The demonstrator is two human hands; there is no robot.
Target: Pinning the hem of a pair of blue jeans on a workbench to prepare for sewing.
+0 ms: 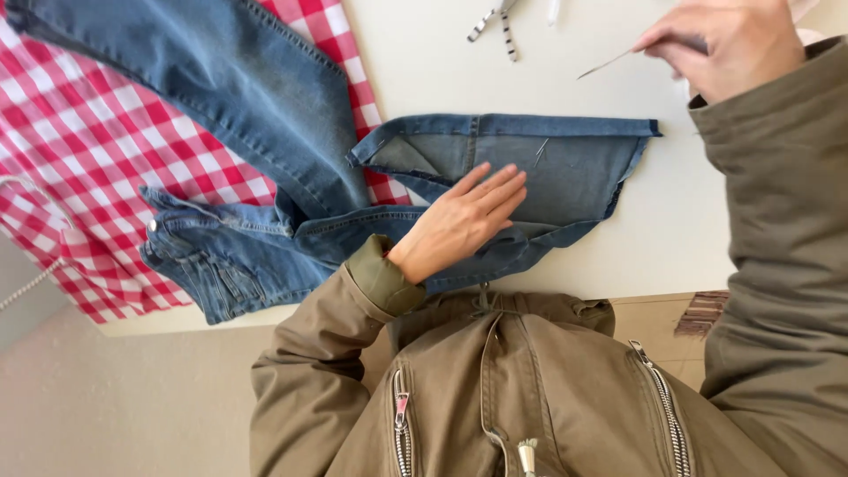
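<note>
A pair of blue jeans (pixel 256 97) lies across a white table (pixel 689 221), one leg end (pixel 565 168) turned inside out near me. My left hand (pixel 464 221) rests flat on that leg end, fingers together, pressing the denim down. My right hand (pixel 724 44) is raised at the upper right, fingers pinched on a thin metal needle (pixel 605 64) whose tip points left above the table. A short light thread mark (pixel 541 152) shows on the denim just past my left fingertips.
A red and white checked cloth (pixel 79 150) covers the table's left part under the jeans. A small pair of pliers or snips with striped handles (pixel 496 25) lies at the top. My olive jacket (pixel 530 389) fills the bottom. The table's near edge runs below the jeans.
</note>
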